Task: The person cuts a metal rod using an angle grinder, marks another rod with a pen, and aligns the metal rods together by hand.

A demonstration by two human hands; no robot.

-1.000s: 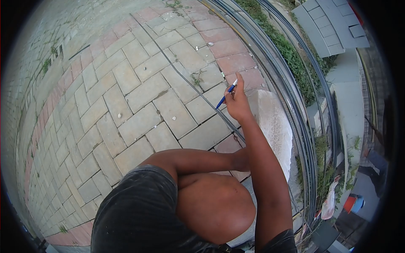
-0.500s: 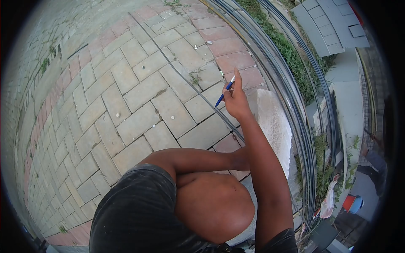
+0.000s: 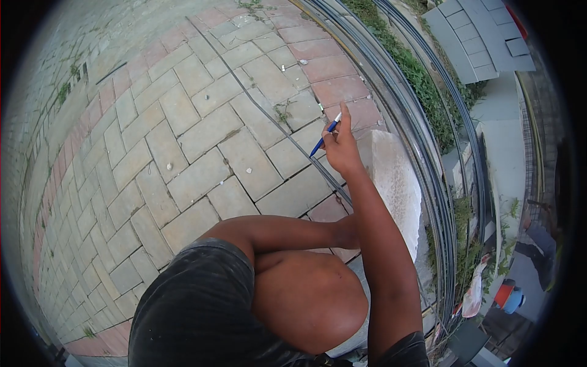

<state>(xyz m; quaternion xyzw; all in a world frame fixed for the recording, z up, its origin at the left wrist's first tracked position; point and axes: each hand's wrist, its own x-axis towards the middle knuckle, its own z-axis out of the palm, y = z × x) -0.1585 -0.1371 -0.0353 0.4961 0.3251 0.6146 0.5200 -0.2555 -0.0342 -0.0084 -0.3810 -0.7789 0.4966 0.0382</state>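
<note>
My right hand (image 3: 338,139) is closed round a blue pen (image 3: 324,136) with a white end, index finger stretched upward. The pen's tip points down-left, close to a thin dark cable (image 3: 263,110) lying across the paving. My left forearm runs rightward above a bare bent knee (image 3: 312,300); only the wrist part of my left hand (image 3: 346,232) shows, and its fingers are hidden behind my right forearm. Beside my right forearm is a rough whitish stone block (image 3: 394,177).
Several long dark cables (image 3: 437,183) curve down the right side, with green plants (image 3: 422,79) between them. A grey tiled structure (image 3: 480,37) stands at upper right. Farther right are a red and blue object (image 3: 509,296) and part of a person in dark clothes (image 3: 541,244).
My right hand and the pen have shifted slightly left, with the pen still held. At the far right, the person in dark clothes has moved a little.
</note>
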